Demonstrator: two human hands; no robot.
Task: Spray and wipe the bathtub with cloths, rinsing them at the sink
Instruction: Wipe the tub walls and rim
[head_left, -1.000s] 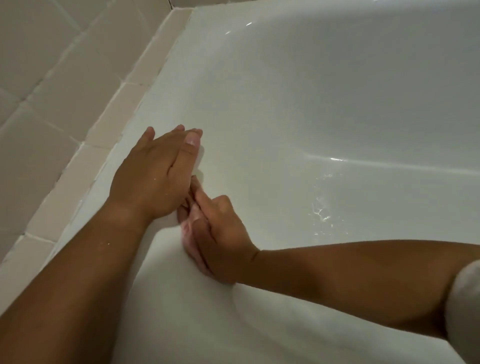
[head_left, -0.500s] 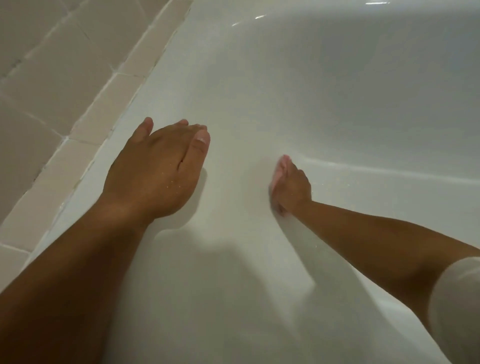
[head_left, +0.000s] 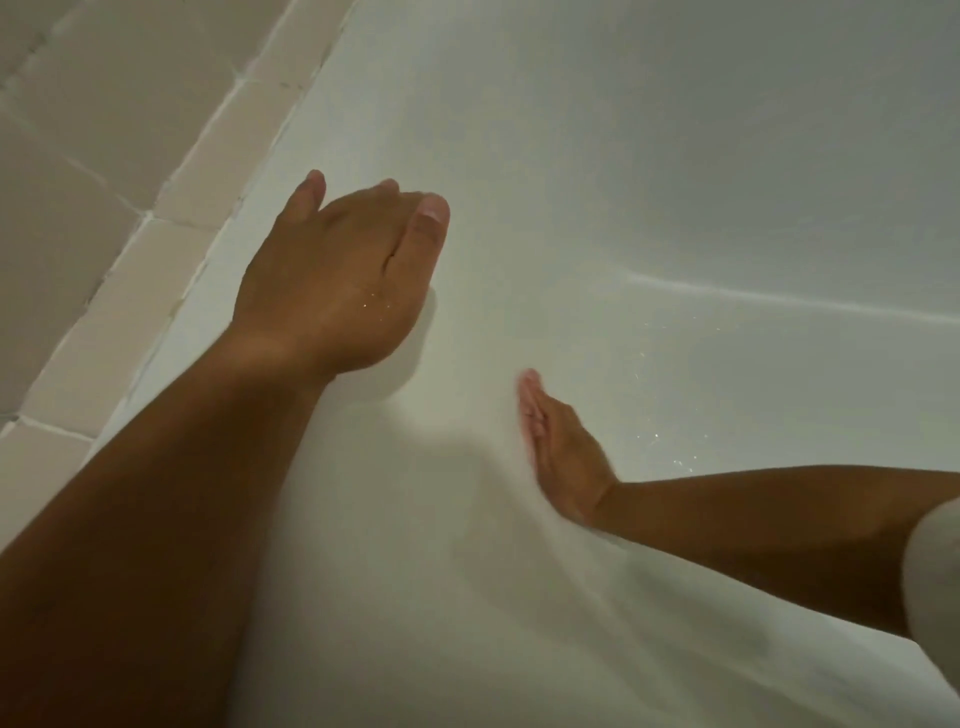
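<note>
The white bathtub (head_left: 597, 156) fills most of the view, its inner wall sloping down to a wet floor with water drops at the right. My left hand (head_left: 337, 280) rests flat on the tub's rim, fingers straight, thumb alongside. My right hand (head_left: 558, 447) presses flat against the inner wall lower down, fingers straight and pointing up; it is blurred. No cloth shows under or in either hand. No spray bottle is in view.
Beige tiles (head_left: 104, 156) with pale grout run along the tub's left edge. A white sleeve (head_left: 935, 582) shows at the right border. The tub floor (head_left: 779, 374) lies beyond my right hand.
My right hand slid from beside my left hand out to the right along the tub wall, then back down and nearer. My left hand stayed flat on the rim.
</note>
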